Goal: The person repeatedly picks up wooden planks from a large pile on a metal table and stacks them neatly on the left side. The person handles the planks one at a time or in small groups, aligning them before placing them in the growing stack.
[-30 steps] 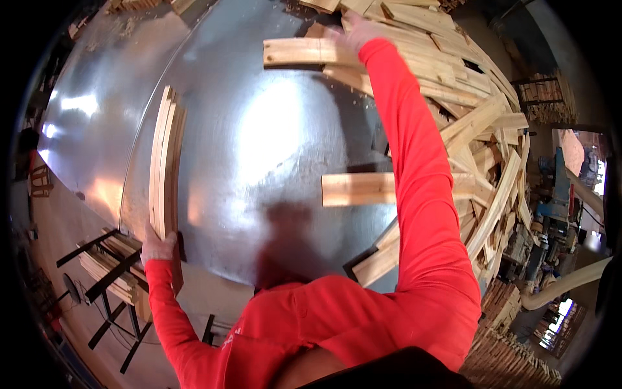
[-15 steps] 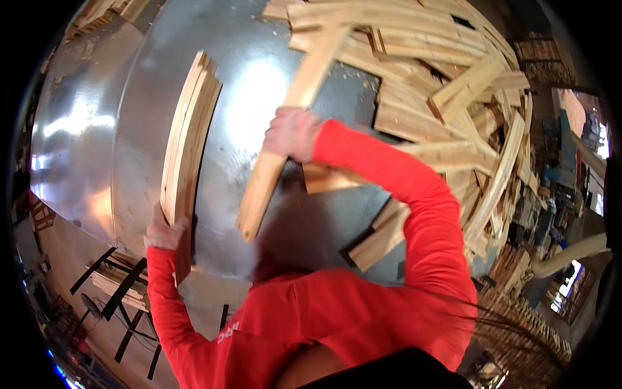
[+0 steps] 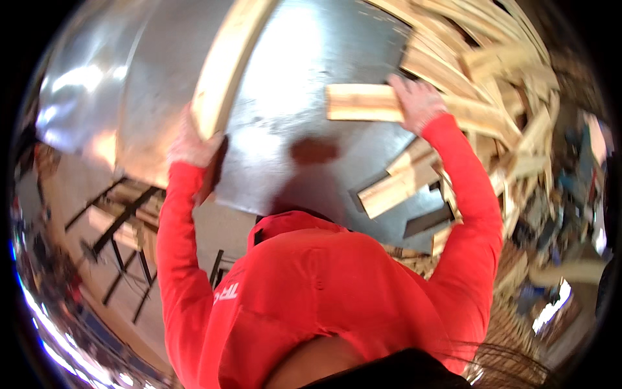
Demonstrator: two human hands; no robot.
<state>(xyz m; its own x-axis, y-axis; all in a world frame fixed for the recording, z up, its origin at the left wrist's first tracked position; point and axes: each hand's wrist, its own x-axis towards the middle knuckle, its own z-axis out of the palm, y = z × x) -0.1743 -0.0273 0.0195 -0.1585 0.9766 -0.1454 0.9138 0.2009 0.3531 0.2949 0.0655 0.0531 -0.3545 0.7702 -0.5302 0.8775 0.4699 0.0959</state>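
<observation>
My left hand (image 3: 194,144) is wrapped around the near end of a stack of long wooden boards (image 3: 228,68) on the left part of the metal table. One broad pale face shows on top, and the far end runs out of view. To the right, my right hand (image 3: 418,102) grips a light wooden board (image 3: 364,102) lying crosswise at the edge of the pile. Its thumb and fingers lie over the board's edges. The board's left end sticks out over the bare metal.
A jumbled pile of boards (image 3: 440,61) covers the table's right side. A shorter board (image 3: 396,189) lies nearer me on the metal table (image 3: 278,129). Beyond the table's near left edge stands a black-legged rack (image 3: 123,220) holding wood.
My right hand has let go of its slanted board and moved right onto another one. A broad board face now tops the left stack. My left hand and the stack sit farther up the picture.
</observation>
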